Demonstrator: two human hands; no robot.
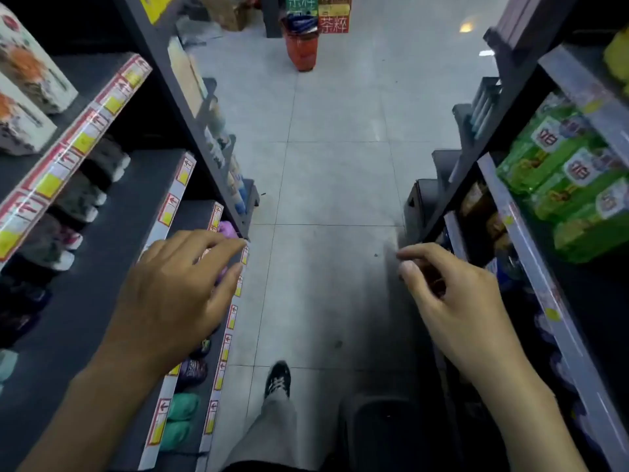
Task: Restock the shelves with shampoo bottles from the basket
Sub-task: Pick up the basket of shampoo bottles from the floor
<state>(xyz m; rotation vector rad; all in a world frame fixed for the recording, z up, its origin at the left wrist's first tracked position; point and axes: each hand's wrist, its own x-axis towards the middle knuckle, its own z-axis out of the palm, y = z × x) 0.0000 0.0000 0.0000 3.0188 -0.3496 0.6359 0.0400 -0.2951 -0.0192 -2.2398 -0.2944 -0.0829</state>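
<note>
Down the aisle, head view: left hand (pixel 177 294) and right hand (pixel 452 301) hang out front, well apart, fingers loose, nothing held; probably mid-walk toward stock. Red basket (pixel 302 46) sits on the floor (pixel 340 172) far ahead, likely the source; no shampoo bottles identifiable. Left shelves (pixel 112 212) and right shelves (pixel 517 185) flank the path. Green packs (pixel 561 178) on the right. One shoe (pixel 278 378) forward; floor between looks passable.
</note>
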